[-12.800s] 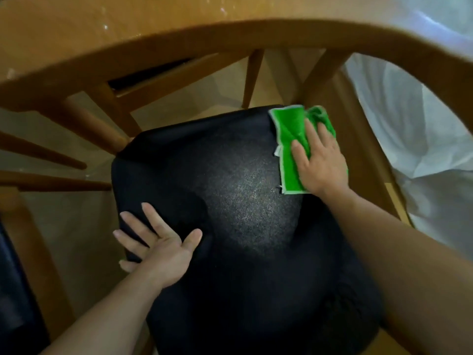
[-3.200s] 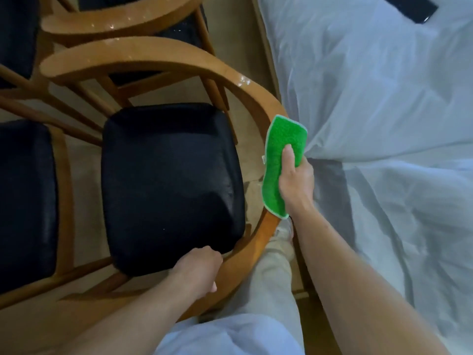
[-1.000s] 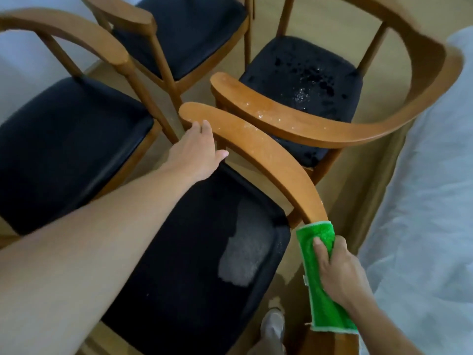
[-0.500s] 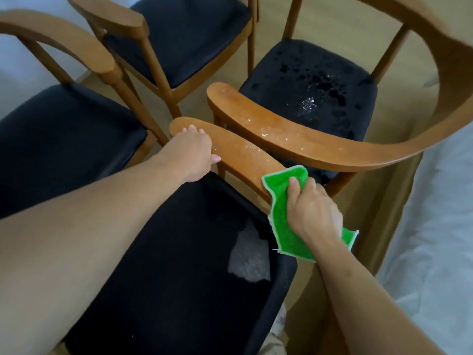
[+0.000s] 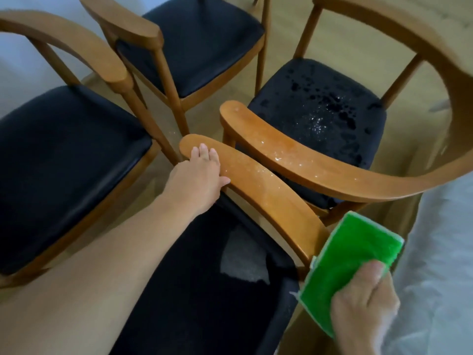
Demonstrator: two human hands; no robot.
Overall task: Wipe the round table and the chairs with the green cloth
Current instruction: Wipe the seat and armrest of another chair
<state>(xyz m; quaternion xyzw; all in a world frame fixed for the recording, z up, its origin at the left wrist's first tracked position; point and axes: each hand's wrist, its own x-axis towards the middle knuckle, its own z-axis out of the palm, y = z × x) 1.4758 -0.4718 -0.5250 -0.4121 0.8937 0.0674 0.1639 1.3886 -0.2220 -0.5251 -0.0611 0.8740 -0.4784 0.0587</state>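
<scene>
Step in hand: wiping the curved wooden armrest (image 5: 258, 190) of the nearest black-seated wooden chair (image 5: 204, 290); this looks like the chair stage of the task, and no round table is in view.
Left hand (image 5: 198, 178): fingers straight, resting flat on the far end of that armrest, holding nothing; it seems to steady the chair.
Right hand (image 5: 363, 306): fingers curled over the folded green cloth (image 5: 350, 262), grasping it at its near end.
Cloth position: near right of the scene, at the near end of the armrest; whether it touches the wood I cannot tell.
Armrest surface: pale droplets or specks lie along its top.
Neighbouring chair: the wet-spotted black seat (image 5: 320, 116) on the far right, and its own speckled wooden armrest (image 5: 294, 160) just beyond, look unwiped.
Next move: probably press the cloth down on the armrest top and draw it along towards the left hand, which would have to lift clear.
Other chairs: two more black-seated chairs (image 5: 64, 155) stand on the left and far side.
</scene>
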